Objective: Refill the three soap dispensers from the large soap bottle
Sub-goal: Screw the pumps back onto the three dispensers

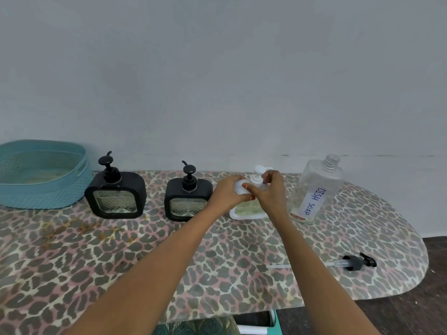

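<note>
1. Head view: white dispenser [246, 204] at 1 o'clock, just beside the big soap bottle [316, 189].
2. Left hand [229, 192] wrapped around its body; right hand [271, 189] fingers pinched on its pump collar.
3. Probably screwing or unscrewing the pump; next, twist gently, hold steady.

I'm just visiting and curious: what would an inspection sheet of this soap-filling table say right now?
Surface: leopard-print cover, rusty stains at the left.
Job's things: two black dispensers with pumps on; white dispenser upright; clear "DISH SOAP" bottle open, nearly empty.
Clutter: black pump lying loose at the right; teal basket at the far left.
Grips: left hand holds the white dispenser's body; right hand is at its white pump.
Cables: nothing seen.
Surroundings: plain grey wall; dark floor at the right.
</note>
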`<act>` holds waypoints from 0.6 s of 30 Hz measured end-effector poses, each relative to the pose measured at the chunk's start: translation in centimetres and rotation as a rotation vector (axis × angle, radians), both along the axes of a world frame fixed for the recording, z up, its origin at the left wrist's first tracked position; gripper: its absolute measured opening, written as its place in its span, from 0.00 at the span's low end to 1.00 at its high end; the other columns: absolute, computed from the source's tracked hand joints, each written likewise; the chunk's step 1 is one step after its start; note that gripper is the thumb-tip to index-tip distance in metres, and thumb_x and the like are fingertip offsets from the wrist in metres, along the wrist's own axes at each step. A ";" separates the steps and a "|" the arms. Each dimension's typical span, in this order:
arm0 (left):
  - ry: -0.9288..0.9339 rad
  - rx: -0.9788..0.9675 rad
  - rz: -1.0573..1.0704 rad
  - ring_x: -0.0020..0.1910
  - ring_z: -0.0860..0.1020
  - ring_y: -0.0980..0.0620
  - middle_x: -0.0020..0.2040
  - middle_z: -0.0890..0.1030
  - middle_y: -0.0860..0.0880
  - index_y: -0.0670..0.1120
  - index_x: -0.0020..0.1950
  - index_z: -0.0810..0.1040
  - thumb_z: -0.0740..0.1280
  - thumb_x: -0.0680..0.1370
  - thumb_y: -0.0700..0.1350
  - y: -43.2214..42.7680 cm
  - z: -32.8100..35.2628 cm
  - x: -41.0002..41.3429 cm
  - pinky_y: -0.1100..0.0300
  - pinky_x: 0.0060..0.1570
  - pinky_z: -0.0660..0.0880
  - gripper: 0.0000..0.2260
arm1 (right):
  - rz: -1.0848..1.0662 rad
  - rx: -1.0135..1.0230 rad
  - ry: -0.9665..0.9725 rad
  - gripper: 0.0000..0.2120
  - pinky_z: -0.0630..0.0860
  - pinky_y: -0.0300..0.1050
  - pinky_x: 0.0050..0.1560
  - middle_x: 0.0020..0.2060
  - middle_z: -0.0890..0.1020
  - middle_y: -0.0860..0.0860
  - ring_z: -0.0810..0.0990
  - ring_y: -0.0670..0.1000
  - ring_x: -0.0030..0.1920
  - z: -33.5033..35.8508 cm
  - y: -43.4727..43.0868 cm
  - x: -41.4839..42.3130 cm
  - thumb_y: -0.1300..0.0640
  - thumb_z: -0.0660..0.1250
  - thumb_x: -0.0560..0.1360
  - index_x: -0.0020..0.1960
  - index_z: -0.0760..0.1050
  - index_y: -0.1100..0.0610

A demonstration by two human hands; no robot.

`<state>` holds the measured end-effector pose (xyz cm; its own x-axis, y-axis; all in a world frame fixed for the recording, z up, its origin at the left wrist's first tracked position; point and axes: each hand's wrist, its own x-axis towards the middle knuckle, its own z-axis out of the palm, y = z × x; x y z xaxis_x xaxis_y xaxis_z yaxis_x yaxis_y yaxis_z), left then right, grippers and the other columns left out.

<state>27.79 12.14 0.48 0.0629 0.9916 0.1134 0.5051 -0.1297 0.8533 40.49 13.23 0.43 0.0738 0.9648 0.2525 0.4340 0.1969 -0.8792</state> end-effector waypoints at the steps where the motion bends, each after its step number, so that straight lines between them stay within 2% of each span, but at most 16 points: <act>1: 0.004 -0.003 0.003 0.45 0.73 0.55 0.48 0.77 0.50 0.43 0.57 0.76 0.75 0.68 0.46 0.0 -0.1 0.0 0.74 0.36 0.66 0.20 | 0.020 -0.003 0.004 0.22 0.67 0.37 0.47 0.49 0.72 0.51 0.71 0.49 0.50 0.1 -0.1 0.2 0.57 0.75 0.67 0.54 0.67 0.56; 4: 0.019 0.004 0.010 0.45 0.74 0.53 0.47 0.76 0.51 0.43 0.56 0.75 0.75 0.68 0.48 0.2 -0.3 0.0 0.69 0.36 0.65 0.20 | 0.112 -0.041 0.010 0.22 0.65 0.39 0.53 0.56 0.74 0.49 0.71 0.45 0.56 0.7 -0.7 0.9 0.58 0.70 0.73 0.65 0.69 0.57; 8: 0.025 0.014 0.012 0.44 0.73 0.54 0.47 0.76 0.51 0.43 0.56 0.75 0.75 0.68 0.48 0.2 -0.4 -0.1 0.72 0.34 0.64 0.20 | 0.153 -0.087 -0.008 0.20 0.64 0.36 0.55 0.63 0.76 0.52 0.72 0.47 0.61 0.9 -0.8 1.6 0.62 0.66 0.75 0.66 0.71 0.57; 11: 0.034 0.008 0.016 0.44 0.73 0.54 0.47 0.75 0.51 0.43 0.57 0.75 0.75 0.68 0.49 0.2 -0.3 -0.1 0.72 0.33 0.64 0.21 | 0.100 -0.062 0.009 0.18 0.66 0.35 0.51 0.57 0.79 0.53 0.74 0.46 0.55 0.6 -0.4 1.2 0.62 0.70 0.72 0.61 0.74 0.61; 14: 0.033 0.005 0.014 0.44 0.73 0.54 0.47 0.75 0.51 0.43 0.57 0.75 0.75 0.68 0.48 0.3 -0.3 -0.1 0.73 0.32 0.65 0.20 | 0.030 -0.018 -0.024 0.17 0.67 0.39 0.44 0.47 0.74 0.51 0.73 0.49 0.49 0.4 -0.1 0.6 0.60 0.73 0.69 0.55 0.72 0.61; 18: 0.004 0.005 0.010 0.47 0.74 0.54 0.50 0.78 0.49 0.43 0.58 0.75 0.75 0.68 0.47 0.3 -0.4 0.0 0.69 0.38 0.66 0.21 | -0.020 0.003 -0.085 0.23 0.69 0.43 0.49 0.49 0.70 0.49 0.71 0.48 0.49 0.2 -0.1 -0.1 0.55 0.74 0.68 0.58 0.70 0.61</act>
